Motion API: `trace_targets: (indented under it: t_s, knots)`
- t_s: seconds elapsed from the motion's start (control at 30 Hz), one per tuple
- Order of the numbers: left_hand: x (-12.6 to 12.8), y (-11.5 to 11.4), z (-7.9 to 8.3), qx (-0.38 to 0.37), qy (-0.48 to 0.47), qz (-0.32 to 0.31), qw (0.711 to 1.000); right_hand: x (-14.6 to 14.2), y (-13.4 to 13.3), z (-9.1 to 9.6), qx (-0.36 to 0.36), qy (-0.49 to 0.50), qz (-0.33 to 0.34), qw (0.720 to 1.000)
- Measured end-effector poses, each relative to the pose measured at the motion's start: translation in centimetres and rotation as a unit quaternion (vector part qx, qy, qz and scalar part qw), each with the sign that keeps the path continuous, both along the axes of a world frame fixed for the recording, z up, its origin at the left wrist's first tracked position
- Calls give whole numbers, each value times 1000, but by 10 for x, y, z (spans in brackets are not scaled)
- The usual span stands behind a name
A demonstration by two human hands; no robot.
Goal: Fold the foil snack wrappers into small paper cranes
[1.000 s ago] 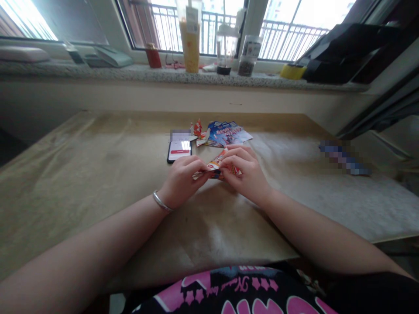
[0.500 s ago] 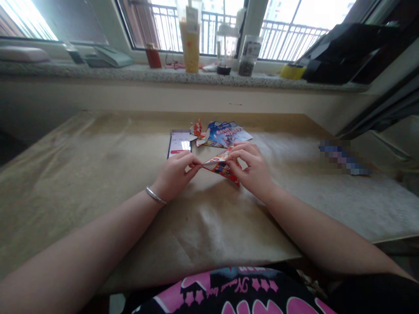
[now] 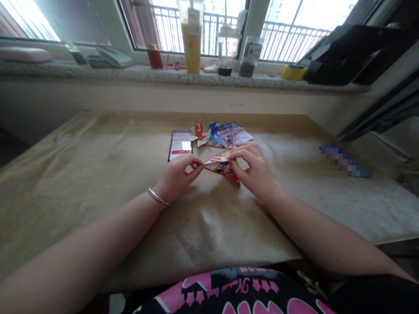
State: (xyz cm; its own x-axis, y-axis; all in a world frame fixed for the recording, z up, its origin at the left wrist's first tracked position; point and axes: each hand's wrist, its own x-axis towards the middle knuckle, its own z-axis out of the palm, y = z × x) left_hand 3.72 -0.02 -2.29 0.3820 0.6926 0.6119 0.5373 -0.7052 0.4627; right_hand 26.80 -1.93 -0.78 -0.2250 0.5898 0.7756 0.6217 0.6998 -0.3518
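Observation:
Between my hands is a folded piece of printed paper [image 3: 224, 167], red, orange and white with colourful pictures, held just above the table. My left hand [image 3: 179, 174] is closed, thumb and forefinger pinching the paper's pointed left tip. On the other side, my right hand [image 3: 251, 168] grips its right part between thumb and fingers, covering some of it. Just beyond lie a phone [image 3: 180, 147] with a lit screen, a folded red-and-white paper piece [image 3: 198, 130], and a fanned stack of blue printed sheets [image 3: 225, 134].
A beige cover spreads over the table [image 3: 108, 174]. At the right lies a blurred dark blue item [image 3: 343, 159]. Along the granite windowsill [image 3: 150, 77] stand a tall yellow-filled container [image 3: 192, 48], a red container [image 3: 155, 57], a clear bottle [image 3: 225, 52] and a black bag [image 3: 347, 54].
Both hands keep their grip on the paper. Its upper flap now shows more of its white printed face. The whole view has shifted very slightly.

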Motion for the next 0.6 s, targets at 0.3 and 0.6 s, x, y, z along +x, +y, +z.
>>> trace_targets:
  t_s: [0.3,0.6]
  knots:
    - [2,0,1,14,-109,15,994,1,-6,4,59,-8,-37,998]
    - [8,-9,15,50,-210,0,977,5,-8,2,59,-44,12,997]
